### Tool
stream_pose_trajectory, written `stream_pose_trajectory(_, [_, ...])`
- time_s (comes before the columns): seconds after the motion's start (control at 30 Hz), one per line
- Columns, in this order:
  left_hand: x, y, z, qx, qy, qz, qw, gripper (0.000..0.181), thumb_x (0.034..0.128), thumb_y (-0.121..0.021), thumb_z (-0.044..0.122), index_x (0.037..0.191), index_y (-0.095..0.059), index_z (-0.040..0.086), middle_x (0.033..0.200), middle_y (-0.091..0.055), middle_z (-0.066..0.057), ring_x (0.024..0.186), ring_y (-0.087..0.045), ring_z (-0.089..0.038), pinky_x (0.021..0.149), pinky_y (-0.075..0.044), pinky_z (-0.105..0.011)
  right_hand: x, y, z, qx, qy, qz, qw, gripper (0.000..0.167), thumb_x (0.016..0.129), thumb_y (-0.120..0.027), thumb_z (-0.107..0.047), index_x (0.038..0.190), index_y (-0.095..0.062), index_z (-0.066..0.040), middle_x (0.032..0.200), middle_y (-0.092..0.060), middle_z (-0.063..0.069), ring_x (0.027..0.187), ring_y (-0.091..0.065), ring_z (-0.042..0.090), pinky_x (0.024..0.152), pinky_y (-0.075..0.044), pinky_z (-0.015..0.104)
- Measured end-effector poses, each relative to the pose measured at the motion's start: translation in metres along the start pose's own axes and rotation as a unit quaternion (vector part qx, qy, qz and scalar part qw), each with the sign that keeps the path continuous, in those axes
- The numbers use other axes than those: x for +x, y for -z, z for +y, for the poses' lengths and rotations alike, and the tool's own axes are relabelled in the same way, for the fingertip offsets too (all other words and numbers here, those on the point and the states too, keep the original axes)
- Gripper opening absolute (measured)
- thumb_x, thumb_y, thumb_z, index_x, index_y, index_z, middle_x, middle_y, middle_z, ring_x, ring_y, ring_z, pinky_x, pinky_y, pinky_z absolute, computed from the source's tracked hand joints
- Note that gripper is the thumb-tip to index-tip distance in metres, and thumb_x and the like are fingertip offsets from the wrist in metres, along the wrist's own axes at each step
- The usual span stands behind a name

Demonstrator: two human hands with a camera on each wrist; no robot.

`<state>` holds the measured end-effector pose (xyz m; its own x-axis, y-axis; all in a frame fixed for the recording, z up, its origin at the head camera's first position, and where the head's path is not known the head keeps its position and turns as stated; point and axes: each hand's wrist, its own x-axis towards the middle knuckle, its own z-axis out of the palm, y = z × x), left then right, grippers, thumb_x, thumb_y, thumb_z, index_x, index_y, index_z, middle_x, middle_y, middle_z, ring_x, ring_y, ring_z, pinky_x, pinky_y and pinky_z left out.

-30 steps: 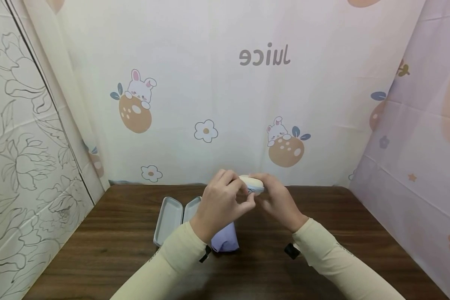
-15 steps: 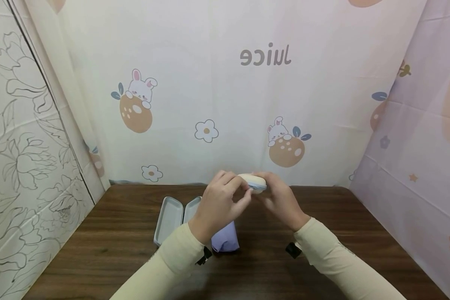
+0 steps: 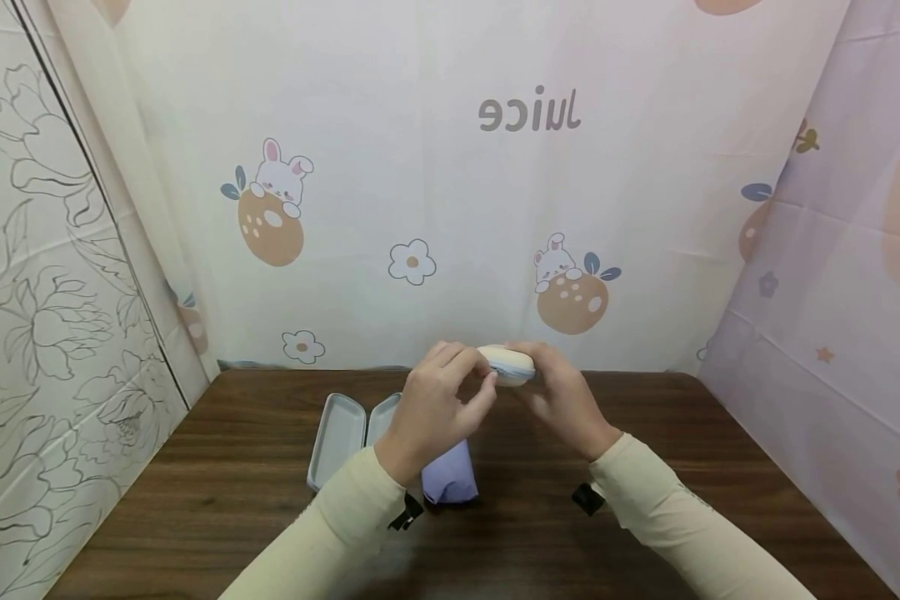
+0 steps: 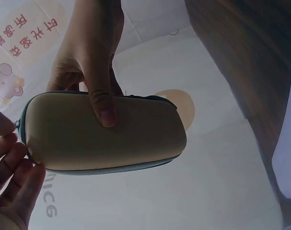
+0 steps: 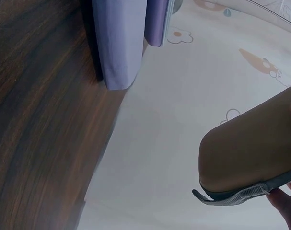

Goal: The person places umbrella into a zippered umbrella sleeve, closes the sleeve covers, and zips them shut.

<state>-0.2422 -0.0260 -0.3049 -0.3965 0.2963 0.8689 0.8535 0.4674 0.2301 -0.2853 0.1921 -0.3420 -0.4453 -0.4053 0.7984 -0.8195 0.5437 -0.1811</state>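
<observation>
Clock positions reading from the held case in the head view, 12 pointing toward the backdrop.

Cream zip-up case [image 3: 504,358]: being held up in the air before the table's far edge, between the two hands, its blue-grey zipper band [image 3: 516,372] running round the side. Right hand [image 3: 566,402] sitting at 4 o'clock, grasping the case; left wrist view showing the thumb [image 4: 102,103] lying across the broad face, other fingers going behind. Left hand [image 3: 433,404] sitting at 8 o'clock, bent fingertips [image 4: 15,155] grasping the case's end at the zipper band. Cannot tell how far the zipper is standing undone. Right wrist view: ribbed grey strip [image 5: 237,195] bowing away from the band, one tip curling free.

Dark wood-grain table [image 3: 660,508] spreading below. Farther out at 8, a grey hard-shell case [image 3: 337,442] lying with its hollow halves facing up, left arm and hand covering part. At 7, a lavender pouch-like item [image 3: 450,477] resting, left hand overlapping its upper part. Black wrist straps showing at 7 [image 3: 407,512] and 5 [image 3: 587,499]; cream sleeves [image 3: 360,496] covering both forearms.

Pale curtain [image 3: 465,183] hanging behind: mirrored "Juice" lettering [image 3: 531,110] showing at 12, rabbit-and-fruit prints sitting at 10 [image 3: 272,225] and 1 [image 3: 572,302].
</observation>
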Motion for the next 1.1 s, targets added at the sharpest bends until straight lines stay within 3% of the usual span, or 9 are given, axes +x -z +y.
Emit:
stream_pose_trajectory(0.3, [0.000, 0.000, -0.006, -0.056, 0.007, 0.014, 0.9983, 0.007, 0.0884, -0.069, 0.007, 0.085, -0.063, 0.010, 0.084, -0.062, 0.002, 0.080, -0.053, -0.014, 0.070, -0.045, -0.025, 0.001, 0.001, 0.000, 0.008, -0.012, 0.002, 0.9999, 0.060, 0.075, -0.083, 0.009, 0.128, -0.058, -0.004, 0.123, -0.064, 0.013, 0.112, -0.061, 0.029, 0.093, -0.052, 0.047])
stream_pose_trajectory(0.53, [-0.003, 0.000, -0.009, -0.100, 0.034, 0.011, 0.9943, 0.006, 0.0913, -0.069, 0.009, 0.088, -0.064, 0.009, 0.085, -0.061, 0.003, 0.081, -0.053, -0.013, 0.066, -0.048, -0.024, 0.001, 0.002, 0.000, 0.011, -0.011, 0.002, 0.9999, 0.062, 0.074, -0.084, 0.011, 0.128, -0.058, -0.003, 0.124, -0.064, 0.013, 0.113, -0.061, 0.028, 0.095, -0.050, 0.045])
stream_pose_trajectory(0.8, [-0.003, 0.000, -0.013, -0.198, 0.096, 0.013, 0.9754, 0.006, 0.0954, -0.068, 0.010, 0.091, -0.065, 0.010, 0.089, -0.063, 0.003, 0.085, -0.060, -0.013, 0.060, -0.053, -0.026, 0.002, 0.004, -0.001, 0.014, -0.015, 0.011, 0.9997, 0.064, 0.073, -0.084, 0.012, 0.129, -0.057, -0.003, 0.125, -0.063, 0.014, 0.115, -0.060, 0.030, 0.097, -0.049, 0.046])
stream_pose_trajectory(1.1, [-0.003, 0.003, -0.013, -0.212, 0.116, 0.001, 0.9704, 0.004, 0.0961, -0.067, 0.011, 0.094, -0.066, 0.008, 0.093, -0.063, 0.001, 0.091, -0.062, -0.013, 0.067, -0.058, -0.028, 0.003, 0.007, -0.001, 0.015, -0.015, 0.003, 0.9998, 0.060, 0.075, -0.083, 0.009, 0.129, -0.057, -0.003, 0.126, -0.063, 0.014, 0.115, -0.059, 0.029, 0.097, -0.049, 0.045])
